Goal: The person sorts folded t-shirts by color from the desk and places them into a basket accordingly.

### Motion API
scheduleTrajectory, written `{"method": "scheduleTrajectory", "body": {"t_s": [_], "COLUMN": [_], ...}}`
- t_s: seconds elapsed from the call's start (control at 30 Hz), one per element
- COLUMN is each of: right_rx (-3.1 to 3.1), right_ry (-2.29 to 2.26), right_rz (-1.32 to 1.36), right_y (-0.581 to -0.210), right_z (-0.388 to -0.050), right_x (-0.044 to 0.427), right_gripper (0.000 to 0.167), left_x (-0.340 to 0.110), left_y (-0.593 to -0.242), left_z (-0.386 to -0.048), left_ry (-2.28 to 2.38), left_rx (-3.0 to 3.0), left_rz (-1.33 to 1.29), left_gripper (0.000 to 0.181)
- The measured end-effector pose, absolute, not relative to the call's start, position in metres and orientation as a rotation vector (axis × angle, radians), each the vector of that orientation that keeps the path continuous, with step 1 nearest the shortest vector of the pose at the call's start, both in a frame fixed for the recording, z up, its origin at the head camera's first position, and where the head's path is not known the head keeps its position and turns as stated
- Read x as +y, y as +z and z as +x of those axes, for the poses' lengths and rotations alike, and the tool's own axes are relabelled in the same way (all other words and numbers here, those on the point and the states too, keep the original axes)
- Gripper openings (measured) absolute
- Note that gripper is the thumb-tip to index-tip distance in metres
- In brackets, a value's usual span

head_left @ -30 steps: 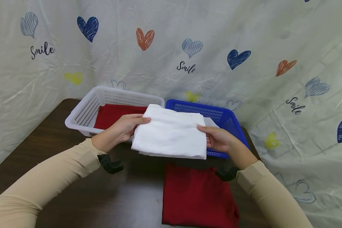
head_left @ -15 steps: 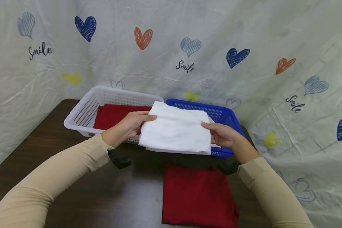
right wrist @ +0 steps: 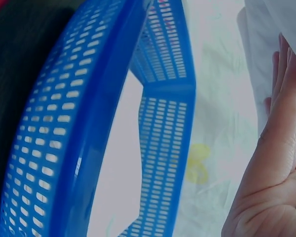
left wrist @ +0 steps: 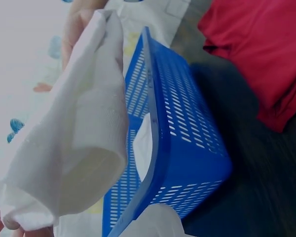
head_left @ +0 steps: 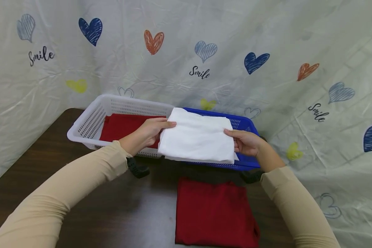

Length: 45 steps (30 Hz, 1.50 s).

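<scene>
The person wears long beige sleeves, the left sleeve [head_left: 59, 194] and the right sleeve [head_left: 299, 208] matching in colour; the cloth looks finely ribbed along the left forearm and bunches into creases farther up; the left cuff [head_left: 119, 160] and the right cuff [head_left: 276, 179] are wide, plain bands of the same beige; a chunky black wrist piece [head_left: 139, 170] sits just beside the left one; a similar dark piece [head_left: 250, 176] shows at the right, its details too shadowed to tell; both hands [head_left: 150, 132] are bare.

Matt white cloth [head_left: 198, 136], matt red cloth [head_left: 214, 213], blue basket [right wrist: 89, 133] – glossy perforated plastic, wood-look table [head_left: 136, 213] – faintly shiny
</scene>
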State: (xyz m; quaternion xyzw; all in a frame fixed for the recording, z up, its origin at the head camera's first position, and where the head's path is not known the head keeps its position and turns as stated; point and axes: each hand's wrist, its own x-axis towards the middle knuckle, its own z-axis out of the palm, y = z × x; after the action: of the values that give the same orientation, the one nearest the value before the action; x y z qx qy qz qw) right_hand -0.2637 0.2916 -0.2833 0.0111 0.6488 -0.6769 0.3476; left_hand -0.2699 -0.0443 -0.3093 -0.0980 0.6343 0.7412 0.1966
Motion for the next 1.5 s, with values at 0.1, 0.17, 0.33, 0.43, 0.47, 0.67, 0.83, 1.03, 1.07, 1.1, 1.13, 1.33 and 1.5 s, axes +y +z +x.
{"method": "scheduleTrajectory", "body": {"t_s": [0.1,0.17,0.33,0.43,0.47,0.67,0.83,1.03,1.07,1.1,1.13,1.33,1.5], "right_rx": [1.678,1.660,1.639,1.659,1.668,1.712,1.703,1.720,1.730,1.741,1.749,1.752,1.735], "right_ry": [-1.770,-1.784,-1.790,-1.798,-1.802,-1.861,-1.918,-1.892,-1.883,-1.874,-1.864,-1.883,-1.914], "right_rz": [0.030,0.026,0.007,0.012,0.013,0.086,0.154,0.180,0.179,0.175,0.167,0.168,0.215], "right_y": [-0.283,-0.283,-0.284,-0.284,-0.284,-0.281,-0.277,-0.273,-0.272,-0.272,-0.271,-0.273,-0.276], "right_z": [-0.267,-0.270,-0.277,-0.281,-0.282,-0.286,-0.290,-0.291,-0.292,-0.292,-0.293,-0.298,-0.301], "right_x": [0.295,0.298,0.305,0.309,0.311,0.315,0.317,0.321,0.322,0.324,0.325,0.331,0.336], "right_gripper": [0.029,0.032,0.036,0.035,0.035,0.032,0.029,0.031,0.031,0.031,0.032,0.034,0.033], "left_x": [-0.040,-0.037,-0.029,-0.024,-0.023,-0.014,-0.009,-0.003,-0.001,0.000,0.001,0.009,0.015], "left_y": [-0.309,-0.308,-0.307,-0.306,-0.305,-0.302,-0.299,-0.295,-0.296,-0.296,-0.297,-0.299,-0.302], "left_z": [-0.274,-0.276,-0.283,-0.287,-0.289,-0.298,-0.305,-0.312,-0.312,-0.313,-0.314,-0.320,-0.324], "left_ry": [2.083,2.091,2.098,2.098,2.098,2.113,2.110,2.077,2.072,2.069,2.068,2.092,2.106], "left_rx": [1.773,1.769,1.748,1.747,1.750,1.740,1.748,1.811,1.821,1.830,1.836,1.813,1.787], "left_rz": [-0.276,-0.271,-0.274,-0.258,-0.249,-0.199,-0.208,-0.216,-0.215,-0.211,-0.214,-0.214,-0.198], "left_gripper": [0.047,0.047,0.050,0.054,0.057,0.063,0.060,0.060,0.060,0.060,0.059,0.059,0.058]}}
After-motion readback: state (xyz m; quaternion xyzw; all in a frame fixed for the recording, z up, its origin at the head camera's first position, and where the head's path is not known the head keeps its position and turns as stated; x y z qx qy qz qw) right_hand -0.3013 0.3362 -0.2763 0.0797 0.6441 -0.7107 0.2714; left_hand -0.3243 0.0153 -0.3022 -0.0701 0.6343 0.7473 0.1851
